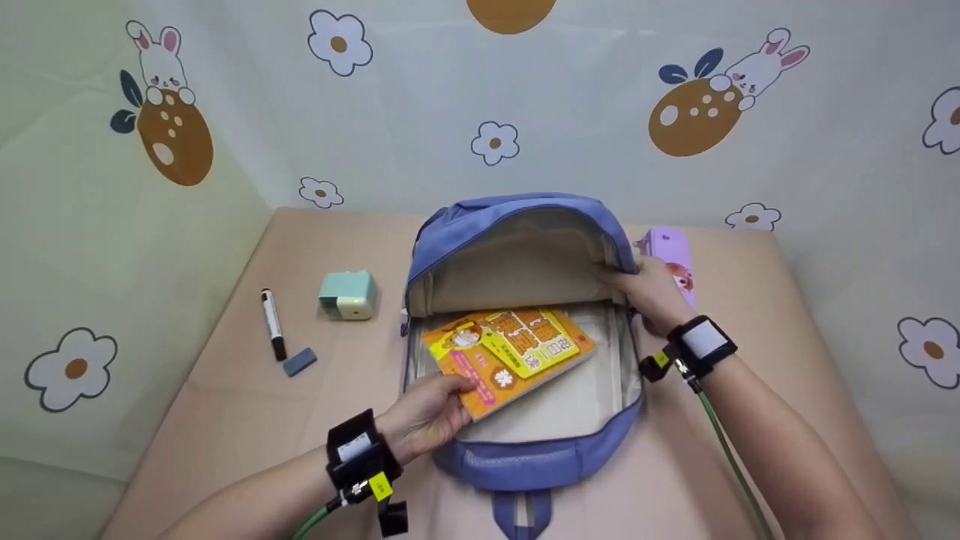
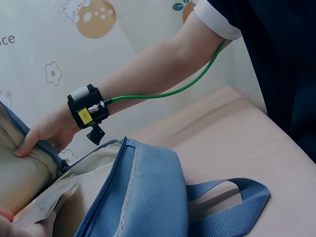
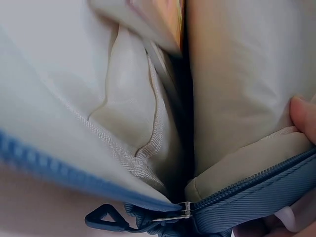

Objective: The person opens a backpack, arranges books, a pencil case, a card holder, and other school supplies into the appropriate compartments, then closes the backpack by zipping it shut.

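A blue backpack (image 1: 517,469) lies unzipped on the table, its front flap raised and its pale lining showing. My left hand (image 1: 429,416) holds an orange book (image 1: 487,375) with a yellow title panel by its lower left corner, thumb on the cover. The book slants over the backpack's opening, its far edge inside. With thumb and fingers my right hand (image 1: 656,296) pinches the right edge of the raised flap. In the right wrist view the thumb (image 3: 303,116) presses the lining beside the zipper (image 3: 256,177), and the book's corner (image 3: 168,24) shows within the bag.
A purple pencil case (image 1: 667,244) lies behind my right hand. On the left are a mint-and-cream box-like item (image 1: 349,294), a black-and-white marker (image 1: 273,324) and a blue-grey eraser (image 1: 301,362). A patterned curtain (image 1: 420,97) stands behind the table.
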A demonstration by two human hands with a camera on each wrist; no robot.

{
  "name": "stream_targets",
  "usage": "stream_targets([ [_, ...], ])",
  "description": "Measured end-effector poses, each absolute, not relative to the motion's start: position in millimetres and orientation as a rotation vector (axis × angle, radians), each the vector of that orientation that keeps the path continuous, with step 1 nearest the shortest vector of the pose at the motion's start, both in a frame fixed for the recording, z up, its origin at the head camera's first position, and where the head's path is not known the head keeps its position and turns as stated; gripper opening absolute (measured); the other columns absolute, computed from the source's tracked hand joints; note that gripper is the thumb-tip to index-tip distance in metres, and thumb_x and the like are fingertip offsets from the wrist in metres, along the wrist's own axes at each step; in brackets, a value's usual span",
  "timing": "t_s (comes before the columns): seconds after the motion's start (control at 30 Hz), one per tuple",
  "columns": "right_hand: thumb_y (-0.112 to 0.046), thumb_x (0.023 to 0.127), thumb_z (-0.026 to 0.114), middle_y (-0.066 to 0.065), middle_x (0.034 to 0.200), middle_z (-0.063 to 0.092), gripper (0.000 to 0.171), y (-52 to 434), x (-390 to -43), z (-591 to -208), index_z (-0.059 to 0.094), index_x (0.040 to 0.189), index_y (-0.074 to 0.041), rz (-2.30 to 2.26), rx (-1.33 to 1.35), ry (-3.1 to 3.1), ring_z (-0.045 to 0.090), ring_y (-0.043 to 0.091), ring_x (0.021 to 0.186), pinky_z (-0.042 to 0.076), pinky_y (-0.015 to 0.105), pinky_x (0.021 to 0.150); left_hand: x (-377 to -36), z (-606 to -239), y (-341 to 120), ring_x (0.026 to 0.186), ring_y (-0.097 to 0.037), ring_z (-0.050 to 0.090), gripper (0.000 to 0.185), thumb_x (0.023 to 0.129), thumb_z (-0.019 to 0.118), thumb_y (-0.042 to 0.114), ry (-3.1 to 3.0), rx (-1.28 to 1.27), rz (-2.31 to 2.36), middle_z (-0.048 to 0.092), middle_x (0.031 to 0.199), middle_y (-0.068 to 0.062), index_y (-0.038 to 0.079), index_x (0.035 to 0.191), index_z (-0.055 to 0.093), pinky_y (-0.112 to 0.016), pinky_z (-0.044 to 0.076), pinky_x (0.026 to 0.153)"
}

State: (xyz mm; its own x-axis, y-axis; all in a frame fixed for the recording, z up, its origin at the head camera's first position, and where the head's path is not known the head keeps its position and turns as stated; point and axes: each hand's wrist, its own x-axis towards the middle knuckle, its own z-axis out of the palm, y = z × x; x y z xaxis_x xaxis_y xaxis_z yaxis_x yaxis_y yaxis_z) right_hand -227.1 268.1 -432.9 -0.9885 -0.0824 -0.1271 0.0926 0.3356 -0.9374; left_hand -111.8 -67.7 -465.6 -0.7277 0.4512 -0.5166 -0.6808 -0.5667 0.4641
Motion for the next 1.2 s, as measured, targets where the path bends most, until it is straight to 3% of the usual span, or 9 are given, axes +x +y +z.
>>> stream_targets([
  [0.13,-0.030,0.091,0.079,0.002,0.072,0.052,0.031,270,-232,-442,0.059,0.084,-0.008,-1.736,0.003,2.457,0.055,0.025,0.073,0.045,0.033,0.060,-115,-463,-63,0.134,-0.040,0.052,0.053,0.106,0.043,0.009,0.893,-0.479,2.240,0.044,0.148,-0.029,-0.006,0.153,0.024,-0.041,0.049,0.105],
  [0.27,-0.034,0.089,0.080,0.001,0.069,0.050,0.037,273,-236,-450,0.055,0.078,-0.010,-1.761,0.012,2.454,0.052,0.021,0.067,0.041,0.029,0.056,-117,-461,-60,0.123,-0.034,0.061,0.054,0.108,0.046,0.026,0.958,-0.461,2.135,0.055,0.140,-0.027,-0.007,0.149,0.034,-0.040,0.049,0.105],
  [0.47,-0.036,0.089,0.080,0.000,0.064,0.046,0.041,275,-235,-454,0.050,0.073,-0.013,-1.782,-0.010,2.444,0.049,0.024,0.063,0.038,0.029,0.052,-116,-461,-51,0.121,-0.038,0.063,0.045,0.110,0.044,0.017,0.944,-0.433,2.117,0.058,0.134,-0.028,-0.005,0.148,0.034,-0.042,0.051,0.102],
  [0.73,-0.026,0.091,0.078,0.001,0.063,0.046,0.038,271,-235,-452,0.049,0.071,-0.013,-1.803,-0.064,2.452,0.045,0.018,0.057,0.036,0.028,0.050,-126,-462,-36,0.125,-0.039,0.060,0.044,0.113,0.033,0.019,0.944,-0.419,2.261,0.054,0.140,-0.028,0.000,0.153,0.030,-0.039,0.052,0.101],
  [1.0,-0.031,0.094,0.074,0.000,0.067,0.047,0.039,264,-235,-448,0.051,0.070,-0.012,-1.693,-0.166,2.579,0.048,0.016,0.061,0.040,0.027,0.052,-153,-465,-22,0.134,-0.040,0.051,0.048,0.114,0.029,0.021,1.051,-0.381,2.365,0.044,0.146,-0.033,-0.006,0.153,0.025,-0.032,0.051,0.101],
  [1.2,-0.024,0.093,0.074,0.000,0.067,0.049,0.035,262,-234,-451,0.051,0.070,-0.013,-1.678,-0.139,2.606,0.050,0.015,0.061,0.043,0.028,0.053,-175,-469,-9,0.140,-0.043,0.044,0.049,0.114,0.029,0.020,1.050,-0.412,2.326,0.040,0.149,-0.035,-0.009,0.153,0.025,-0.034,0.049,0.104],
])
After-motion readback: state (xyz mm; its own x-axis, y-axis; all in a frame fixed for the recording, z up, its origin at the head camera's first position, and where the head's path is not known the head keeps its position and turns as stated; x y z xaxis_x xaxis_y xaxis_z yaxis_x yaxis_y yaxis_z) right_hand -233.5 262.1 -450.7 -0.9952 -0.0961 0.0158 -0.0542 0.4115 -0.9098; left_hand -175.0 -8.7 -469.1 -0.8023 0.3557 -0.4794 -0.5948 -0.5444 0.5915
